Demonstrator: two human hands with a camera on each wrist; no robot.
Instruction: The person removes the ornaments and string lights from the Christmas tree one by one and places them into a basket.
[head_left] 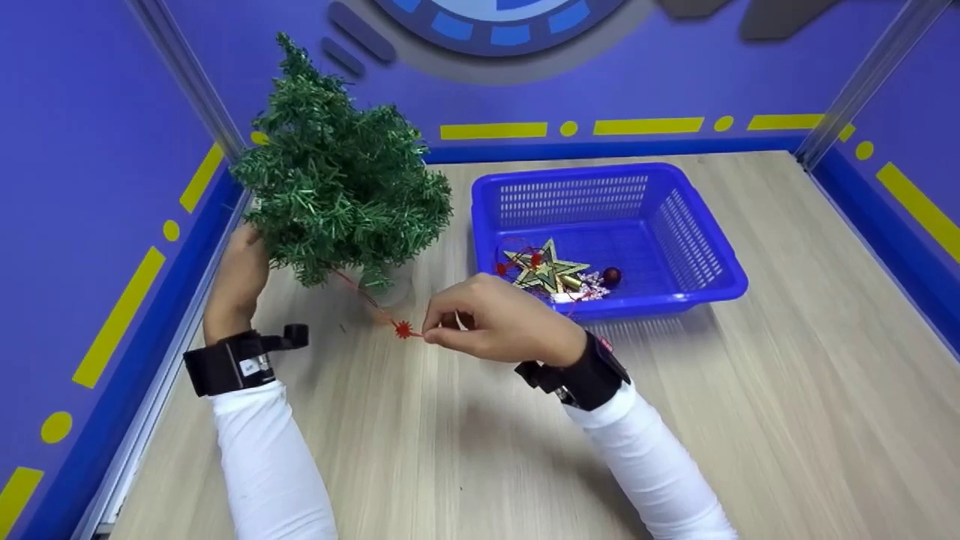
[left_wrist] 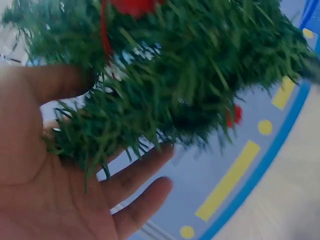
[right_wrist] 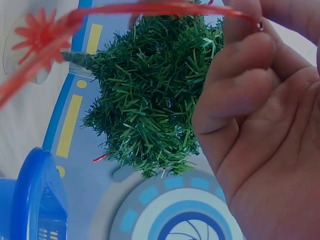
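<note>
A small green artificial Christmas tree [head_left: 337, 172] stands at the left, with a red garland [head_left: 360, 292] running out from its lower branches. My right hand [head_left: 502, 319] pinches the garland's cord between thumb and fingers, beside a red burst-shaped piece [head_left: 403, 329]. In the right wrist view, that red piece [right_wrist: 37, 37] and its cord cross close to the camera. My left hand [head_left: 238, 277] is at the tree's left side, partly hidden by foliage. The left wrist view shows a branch [left_wrist: 120, 120] across this hand [left_wrist: 65, 165], its two lower fingers extended; the other fingertips are hidden.
A blue plastic basket [head_left: 709, 300] stands right of the tree, holding a gold star [head_left: 546, 268], a dark red ball [head_left: 612, 276] and other small ornaments. Blue panels [head_left: 82, 150] border the wooden table [head_left: 420, 465] at the left, back and right.
</note>
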